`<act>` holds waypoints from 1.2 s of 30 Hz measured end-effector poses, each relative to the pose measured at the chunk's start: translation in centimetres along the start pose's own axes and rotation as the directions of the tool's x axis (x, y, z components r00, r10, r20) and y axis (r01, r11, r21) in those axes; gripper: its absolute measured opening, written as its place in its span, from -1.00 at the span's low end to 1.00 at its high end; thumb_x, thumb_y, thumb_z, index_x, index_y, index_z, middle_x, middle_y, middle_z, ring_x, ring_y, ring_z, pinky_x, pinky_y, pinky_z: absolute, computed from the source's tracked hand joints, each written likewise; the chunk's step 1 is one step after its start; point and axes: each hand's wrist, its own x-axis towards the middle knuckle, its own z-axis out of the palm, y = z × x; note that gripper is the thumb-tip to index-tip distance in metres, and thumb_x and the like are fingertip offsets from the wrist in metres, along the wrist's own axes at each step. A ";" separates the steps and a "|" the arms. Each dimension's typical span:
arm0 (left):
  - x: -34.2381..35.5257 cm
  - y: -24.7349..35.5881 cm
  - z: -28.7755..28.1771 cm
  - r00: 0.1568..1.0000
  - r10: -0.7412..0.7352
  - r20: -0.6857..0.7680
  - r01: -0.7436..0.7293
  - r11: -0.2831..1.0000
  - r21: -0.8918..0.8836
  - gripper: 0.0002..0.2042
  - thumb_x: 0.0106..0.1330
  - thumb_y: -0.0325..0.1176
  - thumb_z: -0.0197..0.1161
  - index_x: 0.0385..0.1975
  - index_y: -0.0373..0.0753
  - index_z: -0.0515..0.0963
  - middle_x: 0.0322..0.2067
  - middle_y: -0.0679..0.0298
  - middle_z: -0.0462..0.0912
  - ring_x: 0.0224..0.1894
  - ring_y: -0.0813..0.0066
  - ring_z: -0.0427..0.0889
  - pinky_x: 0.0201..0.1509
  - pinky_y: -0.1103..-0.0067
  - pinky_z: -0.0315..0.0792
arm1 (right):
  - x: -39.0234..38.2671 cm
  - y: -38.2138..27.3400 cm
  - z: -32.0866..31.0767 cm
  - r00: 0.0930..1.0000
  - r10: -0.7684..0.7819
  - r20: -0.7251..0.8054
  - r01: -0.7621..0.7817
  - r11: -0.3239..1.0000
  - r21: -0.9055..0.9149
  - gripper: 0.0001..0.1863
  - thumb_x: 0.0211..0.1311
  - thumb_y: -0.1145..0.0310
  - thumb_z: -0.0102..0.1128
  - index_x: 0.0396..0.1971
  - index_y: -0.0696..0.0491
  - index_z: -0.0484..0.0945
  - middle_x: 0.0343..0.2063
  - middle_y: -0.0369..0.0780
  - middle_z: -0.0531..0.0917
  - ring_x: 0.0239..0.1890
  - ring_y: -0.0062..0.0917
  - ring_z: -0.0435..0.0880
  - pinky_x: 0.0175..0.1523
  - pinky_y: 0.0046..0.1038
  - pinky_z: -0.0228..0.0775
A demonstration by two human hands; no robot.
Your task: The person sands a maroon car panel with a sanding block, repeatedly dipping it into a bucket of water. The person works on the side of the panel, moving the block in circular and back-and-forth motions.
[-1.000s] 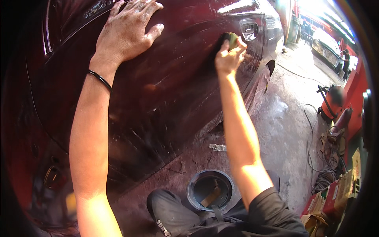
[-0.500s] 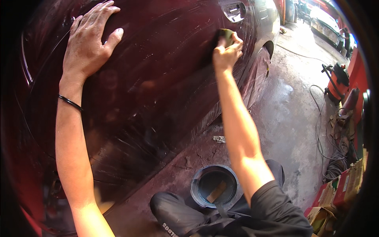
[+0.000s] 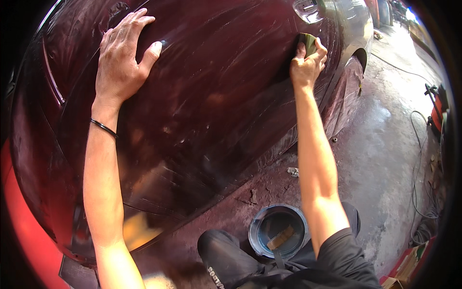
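Note:
A dark maroon car door [image 3: 207, 96] with wet-looking streaks fills the space ahead of me. My left hand [image 3: 121, 62] lies on its upper left part, fingers stretched and thumb apart, holding nothing. A black band circles that wrist. Toward the door's far right, my right hand [image 3: 308, 70] grips an olive-green sanding pad [image 3: 310, 43] between thumb and fingers. Its dark side faces the paint, just below the silvery door handle recess [image 3: 308, 9]. How firmly it presses cannot be told.
Between my knees stands a bucket [image 3: 253, 236] of dark liquid, with a brown flat piece [image 3: 280, 238] in it. A pale scrap [image 3: 292, 171] lies on the concrete floor [image 3: 365, 192]. Cables [image 3: 415, 159] and a red cardboard box [image 3: 414, 262] are at right.
The whole view has swung left, so everything appears farther right. My right hand with the pad has slid slightly right along the door. The left hand remains spread on the panel.

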 end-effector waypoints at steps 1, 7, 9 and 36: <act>-0.1 -0.2 -0.2 1.000 0.004 0.007 -0.004 1.000 0.010 -0.50 0.58 -0.05 0.33 0.45 0.00 0.57 0.57 0.29 0.54 0.65 0.21 0.43 0.76 0.13 0.19 | -2.4 -1.1 0.1 0.999 -0.031 0.020 0.030 0.998 0.063 -0.38 0.54 0.29 0.35 0.48 0.05 0.34 0.31 0.14 0.53 0.35 0.18 0.49 0.43 0.13 0.26; -0.5 -0.4 -0.3 1.000 0.022 0.006 -0.022 1.000 0.010 -0.50 0.58 -0.08 0.32 0.46 -0.03 0.57 0.57 0.29 0.54 0.63 0.20 0.44 0.75 0.16 0.21 | -16.4 -7.5 -5.7 0.914 -0.319 0.251 0.256 0.932 0.255 -0.19 0.16 0.50 0.60 0.44 -0.05 0.47 0.38 0.10 0.48 0.38 0.08 0.45 0.41 0.11 0.30; -0.3 -0.3 -0.2 0.999 0.035 0.000 -0.035 0.999 0.005 -0.50 0.58 -0.08 0.32 0.46 -0.04 0.57 0.56 0.29 0.54 0.63 0.20 0.45 0.75 0.16 0.22 | -10.8 -3.2 -3.8 0.911 -0.371 0.179 0.351 0.927 0.135 -0.29 0.36 0.39 0.48 0.47 0.03 0.44 0.36 0.11 0.49 0.35 0.08 0.46 0.40 0.12 0.29; 0.7 0.7 -1.5 0.999 -0.007 0.038 0.006 1.000 0.013 -0.49 0.52 -0.08 0.34 0.41 -0.08 0.57 0.53 0.15 0.56 0.62 0.10 0.45 0.71 0.07 0.20 | -20.0 -7.6 -6.0 0.949 -0.261 0.179 0.228 0.956 0.187 -0.40 0.52 0.42 0.35 0.47 0.18 0.38 0.36 0.24 0.48 0.39 0.15 0.46 0.49 0.09 0.23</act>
